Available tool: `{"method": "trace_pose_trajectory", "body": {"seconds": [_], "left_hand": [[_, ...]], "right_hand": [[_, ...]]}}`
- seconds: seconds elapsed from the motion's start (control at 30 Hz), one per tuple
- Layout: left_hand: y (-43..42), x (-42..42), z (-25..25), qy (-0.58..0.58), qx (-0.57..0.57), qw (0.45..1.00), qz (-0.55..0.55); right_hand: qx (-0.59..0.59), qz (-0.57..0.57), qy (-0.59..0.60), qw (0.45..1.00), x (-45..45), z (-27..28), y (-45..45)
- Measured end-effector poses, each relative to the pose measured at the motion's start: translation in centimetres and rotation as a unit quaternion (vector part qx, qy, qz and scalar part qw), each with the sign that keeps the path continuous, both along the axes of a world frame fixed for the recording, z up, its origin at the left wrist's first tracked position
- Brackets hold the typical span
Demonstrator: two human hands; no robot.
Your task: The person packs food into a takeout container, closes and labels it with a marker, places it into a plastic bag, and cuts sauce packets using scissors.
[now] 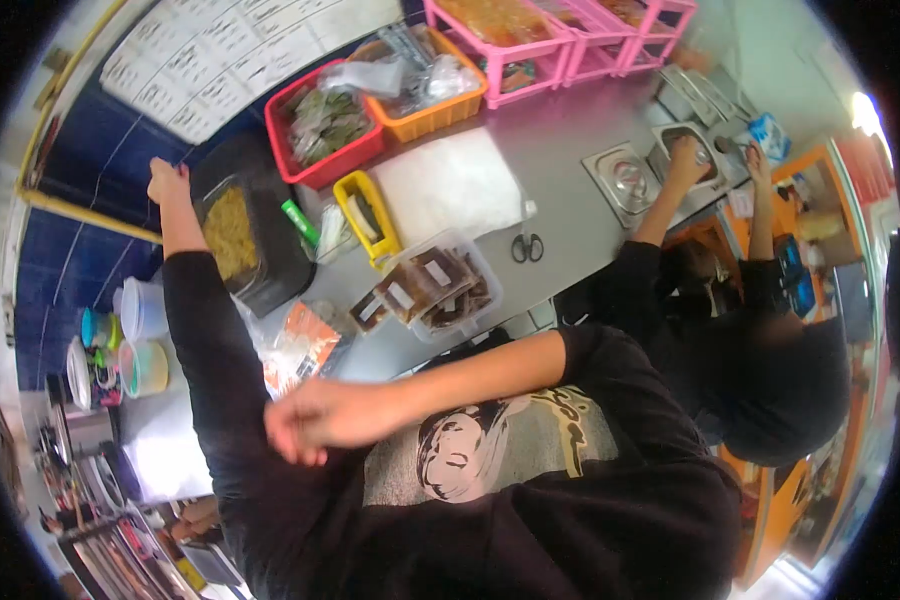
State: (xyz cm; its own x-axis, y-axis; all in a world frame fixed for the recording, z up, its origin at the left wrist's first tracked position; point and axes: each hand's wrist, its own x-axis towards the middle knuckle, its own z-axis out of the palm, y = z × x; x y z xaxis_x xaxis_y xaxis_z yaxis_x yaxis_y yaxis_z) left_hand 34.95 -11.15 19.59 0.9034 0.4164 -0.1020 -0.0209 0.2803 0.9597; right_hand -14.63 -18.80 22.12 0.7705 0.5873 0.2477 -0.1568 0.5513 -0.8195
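My left arm stretches out to the far left, and my left hand [168, 182] is closed beside the far corner of a black tub [290, 262]. What its fingers hold, if anything, is hidden. Yellowish food [230, 235] fills part of that tub. My right hand [332, 415] crosses in front of my body near my left sleeve, slightly blurred. Its fingers are loosely bent and apart, with nothing visible in them. Just beyond it lies an orange and white plastic packet [305, 345]. Brown packets with white labels [425, 285] sit in and on a clear plastic box [485, 300].
Red basket [328, 172], orange basket [450, 118] and pink racks [525, 60] line the back. Scissors [527, 248], a yellow holder [368, 218], a green object [300, 222] and white sheet [450, 185] lie on the metal counter. At right, a co-worker's hands [686, 162] are near metal pans [625, 180].
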Motion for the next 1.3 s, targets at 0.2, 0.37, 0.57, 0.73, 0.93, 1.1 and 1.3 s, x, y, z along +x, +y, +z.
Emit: {"method": "trace_pose_trajectory", "body": {"seconds": [0.2, 0.37, 0.57, 0.73, 0.93, 1.1, 1.3], "left_hand": [[-0.4, 1.0, 4.4, 0.097, -0.569, 0.815, 0.046], [0.5, 2.8, 6.8, 0.113, -0.568, 0.814, 0.038], [3.3, 5.9, 13.5, -0.05, -0.479, 0.875, -0.045], [0.6, -10.0, 15.7, -0.382, -0.398, 0.722, -0.419], [-6.4, -36.2, -1.5, -0.345, 0.336, 0.747, -0.458], [-6.5, -39.6, -11.7, -0.225, 0.459, 0.725, -0.46], [-5.3, -38.3, -9.5, -0.074, 0.487, 0.686, -0.536]], "right_hand": [[0.007, 0.003, 0.167, 0.986, 2.3, -6.2, 6.7], [0.023, -0.055, -0.008, 0.998, 1.8, -4.8, 6.6], [-0.109, -0.052, -0.39, 0.913, 0.7, -4.8, 5.9], [-0.219, 0.044, -0.354, 0.908, 0.8, -6.7, 5.0], [-0.193, -0.304, 0.054, 0.932, -2.1, -8.0, -7.8], [-0.58, -0.641, 0.074, 0.496, -6.6, -16.5, -20.7], [-0.73, -0.566, 0.122, 0.364, -6.6, -24.5, -21.6]]}}
